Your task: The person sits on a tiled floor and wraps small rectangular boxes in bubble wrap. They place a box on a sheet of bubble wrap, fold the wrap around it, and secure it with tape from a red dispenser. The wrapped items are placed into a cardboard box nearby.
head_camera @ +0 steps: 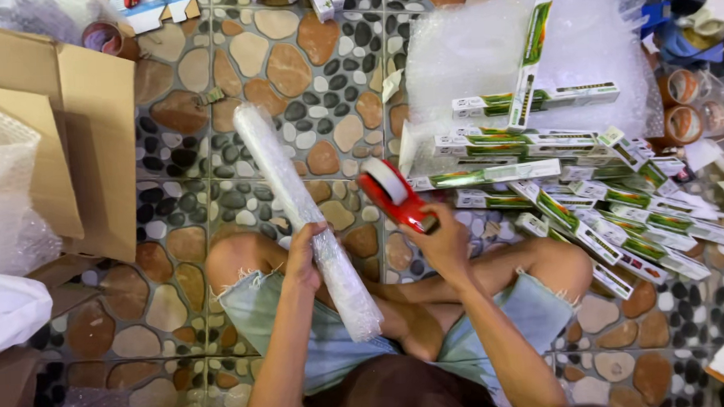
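Looking down from the head camera, a person is seen seated cross-legged on a pebble-patterned tile floor (293, 77), knees bare, denim shorts frayed at the hem.

The left hand (303, 250) is wrapped around a long bubble-wrapped roll (302, 209), fingers curled over its lower half. The roll is held tilted, its upper end pointing away toward the top left, its lower end resting over the left thigh.

The right hand (443, 241) is closed around the handle of a red tape dispenser (395, 196). The dispenser is lifted clear of the floor, just beside the roll but apart from it, with its roll of clear tape turned up toward the camera.

To the right, a heap of long green-and-white boxes (587, 212) is spread over the tiles, some stacked, some fanned out at angles. Behind them a sheet of bubble wrap (469, 55) is laid flat, with one slim box standing across it.

On the left, an open cardboard carton (95, 140) is seen with its flaps folded outward, and more bubble wrap (5, 192) is bunched against it. A white bag (9, 308) is tucked at the lower left edge.

At the far right, brown tape rolls (683, 104) are set near the boxes.
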